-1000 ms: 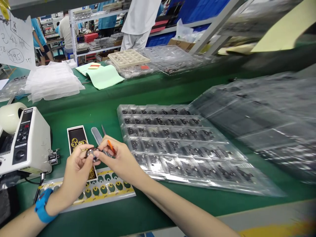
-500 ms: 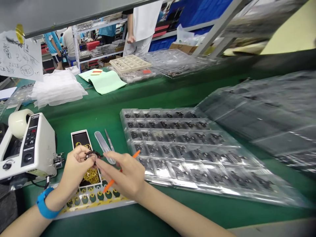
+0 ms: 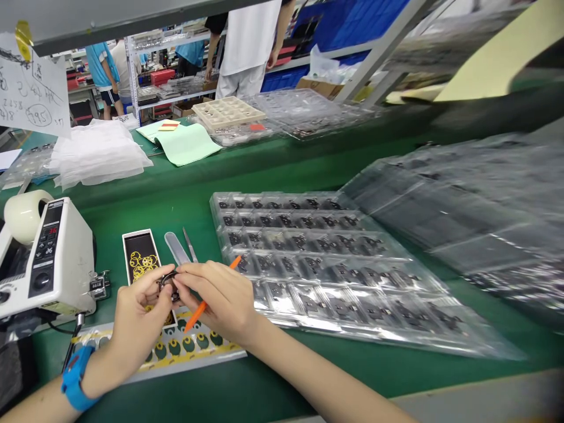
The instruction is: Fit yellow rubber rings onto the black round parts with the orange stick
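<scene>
My left hand (image 3: 143,311) pinches a small dark ring-shaped part (image 3: 168,284) between thumb and fingers. My right hand (image 3: 222,299) meets it there, fingertips pressed on the part's right side. An orange stick (image 3: 196,316) is tucked in the right hand, its ends showing above and below the fingers. Under the hands lies a white-rimmed box (image 3: 126,258) with yellow rings (image 3: 141,264) in it. Below that, partly covered by my left hand, is a sheet of dark stickers with yellow edging (image 3: 200,342). Finer detail of the part is hidden by my fingers.
A clear compartment tray (image 3: 308,282) of dark parts lies to the right. Tweezers (image 3: 189,244) and a translucent strip (image 3: 176,248) lie beyond my hands. A white tape dispenser (image 3: 53,258) stands left. Green paper (image 3: 189,144) and a beige tray (image 3: 227,111) sit behind.
The dark part has been turned more upright in my fingers, and my right hand has closed in on it. The view has shifted slightly; a person behind has moved.
</scene>
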A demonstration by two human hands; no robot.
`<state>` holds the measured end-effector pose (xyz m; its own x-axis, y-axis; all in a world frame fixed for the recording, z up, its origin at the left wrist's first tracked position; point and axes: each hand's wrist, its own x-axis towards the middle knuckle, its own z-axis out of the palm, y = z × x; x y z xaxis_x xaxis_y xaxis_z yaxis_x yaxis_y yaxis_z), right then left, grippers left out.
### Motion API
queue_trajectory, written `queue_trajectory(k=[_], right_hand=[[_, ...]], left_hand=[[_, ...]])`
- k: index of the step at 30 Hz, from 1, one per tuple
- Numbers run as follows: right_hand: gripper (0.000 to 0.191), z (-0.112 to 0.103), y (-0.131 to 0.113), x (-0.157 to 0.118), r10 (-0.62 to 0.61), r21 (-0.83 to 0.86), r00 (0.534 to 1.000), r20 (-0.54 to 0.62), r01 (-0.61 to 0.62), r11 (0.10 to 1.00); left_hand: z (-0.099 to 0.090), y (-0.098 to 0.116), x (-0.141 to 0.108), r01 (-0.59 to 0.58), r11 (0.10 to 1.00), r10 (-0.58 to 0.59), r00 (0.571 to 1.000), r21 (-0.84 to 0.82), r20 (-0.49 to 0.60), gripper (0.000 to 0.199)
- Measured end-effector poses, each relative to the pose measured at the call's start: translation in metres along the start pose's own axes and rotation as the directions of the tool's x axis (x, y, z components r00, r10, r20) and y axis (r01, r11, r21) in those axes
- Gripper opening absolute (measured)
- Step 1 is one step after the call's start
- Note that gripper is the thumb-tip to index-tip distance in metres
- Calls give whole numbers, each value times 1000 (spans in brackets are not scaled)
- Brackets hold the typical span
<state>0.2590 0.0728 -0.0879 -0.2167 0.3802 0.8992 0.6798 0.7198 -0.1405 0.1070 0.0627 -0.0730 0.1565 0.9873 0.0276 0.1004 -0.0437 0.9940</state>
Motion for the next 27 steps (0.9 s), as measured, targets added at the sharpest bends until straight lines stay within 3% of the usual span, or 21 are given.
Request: queue_trajectory(k=[6,14,22,27], right_hand=[[10,-2,1,1,-44,-37,999,18,45,998],[14,-1,2,0,-33,-35,999,39,35,999],[12,-3,6,0,-109,-35,989,104,113,993],[13,0,-1,-3,-31,-51,999,38,33,998]], left_hand=[[0,3,0,-2,994,0,1000,111,21,38],[1,3,-1,-83,982,85,996,171,-6,37],[2,9,0,7,993,-6,1000,116,-10,34],[2,7,-1,38,995,-38,999,95,-10,33]])
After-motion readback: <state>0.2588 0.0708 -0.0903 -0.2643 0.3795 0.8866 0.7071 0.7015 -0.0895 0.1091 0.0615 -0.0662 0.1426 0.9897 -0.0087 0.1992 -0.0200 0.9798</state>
